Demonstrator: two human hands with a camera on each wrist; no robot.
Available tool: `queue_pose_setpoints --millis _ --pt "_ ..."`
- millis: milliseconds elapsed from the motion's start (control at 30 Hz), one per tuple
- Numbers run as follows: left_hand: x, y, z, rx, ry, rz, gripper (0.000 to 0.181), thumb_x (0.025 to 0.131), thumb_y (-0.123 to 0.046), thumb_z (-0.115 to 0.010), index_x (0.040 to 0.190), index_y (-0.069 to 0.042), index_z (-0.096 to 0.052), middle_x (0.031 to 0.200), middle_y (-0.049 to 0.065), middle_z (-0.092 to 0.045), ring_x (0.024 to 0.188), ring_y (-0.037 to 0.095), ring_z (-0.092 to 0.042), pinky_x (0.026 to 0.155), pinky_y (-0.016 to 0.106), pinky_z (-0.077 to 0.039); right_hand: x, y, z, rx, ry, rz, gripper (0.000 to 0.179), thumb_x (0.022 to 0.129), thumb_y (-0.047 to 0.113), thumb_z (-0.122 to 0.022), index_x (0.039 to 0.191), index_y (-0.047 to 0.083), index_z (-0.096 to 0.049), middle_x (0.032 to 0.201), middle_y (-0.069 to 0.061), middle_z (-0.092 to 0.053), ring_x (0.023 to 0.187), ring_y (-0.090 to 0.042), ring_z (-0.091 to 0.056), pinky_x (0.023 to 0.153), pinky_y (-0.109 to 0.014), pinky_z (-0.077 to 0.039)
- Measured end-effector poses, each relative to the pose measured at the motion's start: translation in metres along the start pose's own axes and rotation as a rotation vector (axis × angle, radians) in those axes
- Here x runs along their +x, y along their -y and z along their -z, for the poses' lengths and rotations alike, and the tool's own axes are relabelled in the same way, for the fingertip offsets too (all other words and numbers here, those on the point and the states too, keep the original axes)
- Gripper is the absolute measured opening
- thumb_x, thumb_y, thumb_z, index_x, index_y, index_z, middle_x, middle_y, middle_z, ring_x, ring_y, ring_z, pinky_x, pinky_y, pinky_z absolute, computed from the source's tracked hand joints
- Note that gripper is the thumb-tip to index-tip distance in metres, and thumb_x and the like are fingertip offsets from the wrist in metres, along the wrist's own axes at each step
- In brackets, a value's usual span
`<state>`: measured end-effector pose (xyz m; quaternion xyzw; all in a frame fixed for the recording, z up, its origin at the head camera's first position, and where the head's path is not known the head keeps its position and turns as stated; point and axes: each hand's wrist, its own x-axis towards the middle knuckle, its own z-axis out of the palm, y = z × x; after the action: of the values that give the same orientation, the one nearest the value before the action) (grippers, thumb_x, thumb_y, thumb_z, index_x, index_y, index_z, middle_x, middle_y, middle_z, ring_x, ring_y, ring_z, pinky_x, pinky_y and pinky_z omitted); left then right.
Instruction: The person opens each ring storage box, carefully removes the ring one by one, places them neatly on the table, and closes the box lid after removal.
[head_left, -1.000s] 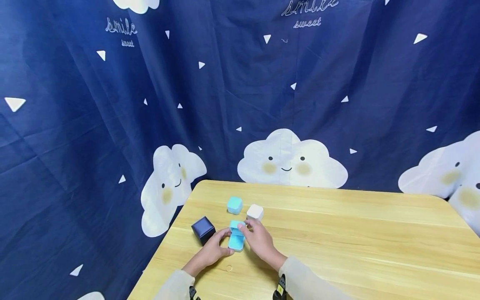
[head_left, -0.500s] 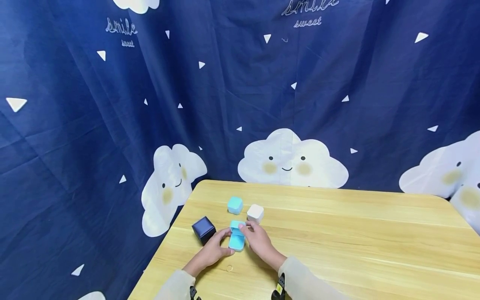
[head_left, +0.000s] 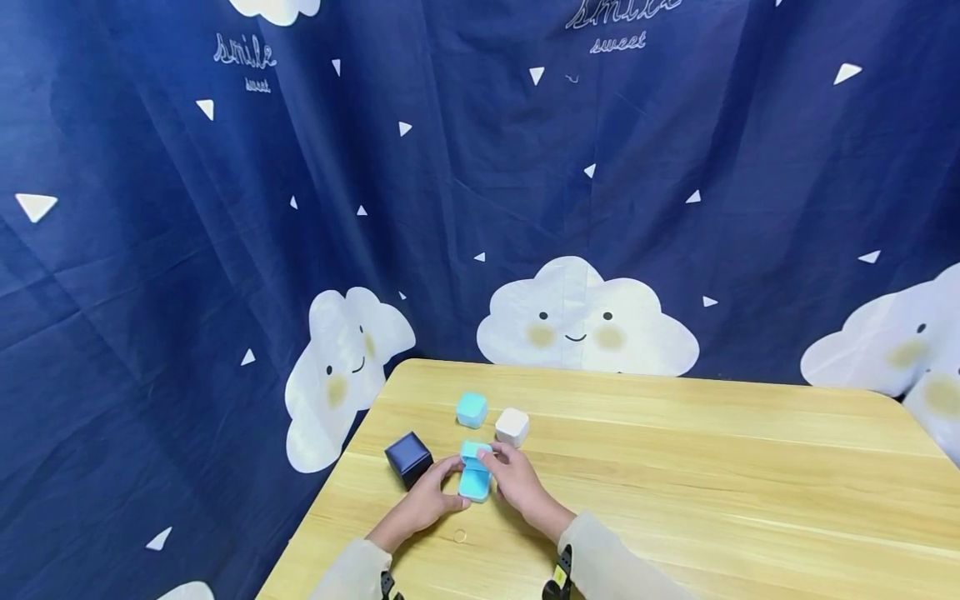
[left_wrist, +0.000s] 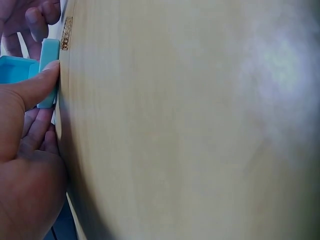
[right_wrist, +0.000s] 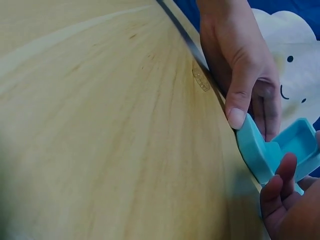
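An opened turquoise ring box [head_left: 475,484] rests on the table between the two hands, its lid raised at the far side. My left hand [head_left: 429,498] grips the base from the left, thumb at the near edge. With thumb and fingers my right hand [head_left: 521,483] holds the raised lid at its right side. In the left wrist view, the left thumb lies against the turquoise base [left_wrist: 48,50]. The right wrist view shows the hollow lid [right_wrist: 299,142] tilted up from the base. A thin gold-coloured ring [head_left: 460,536] lies on the table nearer the body, apart from both hands.
A dark blue box [head_left: 408,457] stands just left of the left hand. Behind the ring box are a closed turquoise box [head_left: 472,410] and a white box [head_left: 512,426]. The wooden table [head_left: 697,475] stretches far to the right; a dark blue curtain [head_left: 450,192] hangs behind it.
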<state>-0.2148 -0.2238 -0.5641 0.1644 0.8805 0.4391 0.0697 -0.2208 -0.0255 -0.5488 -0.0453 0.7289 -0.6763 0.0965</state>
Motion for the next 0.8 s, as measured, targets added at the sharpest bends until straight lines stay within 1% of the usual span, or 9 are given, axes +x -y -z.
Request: queue_pose_setpoints --millis 267,367,500,533,600,633,700,733,800 --pt "0.0002 -0.0009 0.0003 0.018 -0.01 0.03 0.065 0.078 -0.02 -0.078 0.135 -0.01 -0.051 0.134 0.011 -0.052 0.131 0.032 -0.041 0.11 0.053 -0.028 0.0003 -0.0025 0.0013 0.015 0.022 0.045 0.052 0.091 0.04 -0.062 0.126 0.002 -0.057 0.099 -0.008 -0.062 0.054 -0.015 -0.046 0.047 -0.024 -0.042" --pt "0.0009 -0.0005 0.0003 0.016 -0.009 0.026 0.066 0.078 -0.02 -0.078 0.136 -0.01 -0.05 0.134 0.012 -0.051 0.131 0.032 -0.041 0.11 0.053 -0.029 -0.0002 -0.0031 0.0019 0.017 0.026 0.062 0.051 0.09 0.039 -0.064 0.124 0.002 -0.058 0.099 -0.008 -0.065 0.054 -0.014 -0.046 0.047 -0.024 -0.041" --pt "0.0019 -0.0007 0.0005 0.017 -0.011 0.018 0.068 0.078 -0.021 -0.078 0.138 -0.011 -0.049 0.132 0.009 -0.053 0.13 0.031 -0.042 0.11 0.053 -0.029 -0.0005 -0.0041 0.0024 0.021 0.032 0.078 0.049 0.09 0.037 -0.065 0.123 0.003 -0.059 0.1 -0.009 -0.065 0.053 -0.014 -0.045 0.045 -0.022 -0.04" --pt "0.0021 -0.0007 0.0006 0.017 -0.011 0.017 0.068 0.078 -0.021 -0.078 0.138 -0.011 -0.049 0.132 0.009 -0.053 0.13 0.031 -0.042 0.11 0.053 -0.029 -0.0008 -0.0042 0.0024 0.02 0.032 0.085 0.048 0.089 0.037 -0.065 0.123 0.003 -0.059 0.1 -0.009 -0.066 0.054 -0.014 -0.045 0.045 -0.022 -0.039" --pt "0.0019 -0.001 0.0007 0.016 -0.012 0.017 0.068 0.077 -0.02 -0.078 0.138 -0.011 -0.049 0.133 0.009 -0.053 0.13 0.031 -0.041 0.11 0.054 -0.028 -0.0014 -0.0049 0.0026 0.01 0.03 0.102 0.049 0.089 0.036 -0.066 0.124 0.003 -0.06 0.103 -0.01 -0.066 0.061 -0.015 -0.05 0.047 -0.024 -0.042" --pt "0.0017 -0.0012 0.0007 0.014 -0.012 0.019 0.068 0.077 -0.02 -0.078 0.138 -0.012 -0.049 0.133 0.009 -0.053 0.131 0.031 -0.041 0.11 0.054 -0.028 -0.0018 -0.0054 0.0027 -0.002 0.027 0.114 0.049 0.089 0.036 -0.066 0.124 0.002 -0.06 0.105 -0.011 -0.066 0.067 -0.016 -0.054 0.051 -0.025 -0.046" --pt "0.0011 -0.0016 0.0006 0.014 -0.011 0.023 0.067 0.077 -0.019 -0.078 0.138 -0.012 -0.049 0.134 0.01 -0.052 0.131 0.032 -0.04 0.11 0.054 -0.027 -0.0026 -0.0064 0.0028 -0.025 0.019 0.134 0.05 0.089 0.036 -0.067 0.125 0.001 -0.06 0.109 -0.012 -0.066 0.084 -0.019 -0.06 0.065 -0.029 -0.052" --pt "0.0006 -0.0016 0.0006 0.016 -0.01 0.024 0.067 0.077 -0.019 -0.079 0.137 -0.011 -0.05 0.135 0.01 -0.051 0.131 0.032 -0.04 0.11 0.055 -0.027 -0.0032 -0.0068 0.0028 -0.038 0.015 0.141 0.051 0.089 0.036 -0.067 0.126 0.001 -0.059 0.111 -0.012 -0.066 0.092 -0.02 -0.061 0.073 -0.032 -0.053" --pt "-0.0002 -0.0021 0.0006 0.022 -0.009 0.029 0.067 0.077 -0.019 -0.079 0.137 -0.011 -0.05 0.136 0.011 -0.051 0.132 0.033 -0.039 0.11 0.055 -0.028 -0.0042 -0.0071 0.003 -0.062 0.009 0.151 0.053 0.089 0.036 -0.066 0.127 0.0 -0.058 0.115 -0.012 -0.065 0.104 -0.022 -0.059 0.086 -0.037 -0.051"
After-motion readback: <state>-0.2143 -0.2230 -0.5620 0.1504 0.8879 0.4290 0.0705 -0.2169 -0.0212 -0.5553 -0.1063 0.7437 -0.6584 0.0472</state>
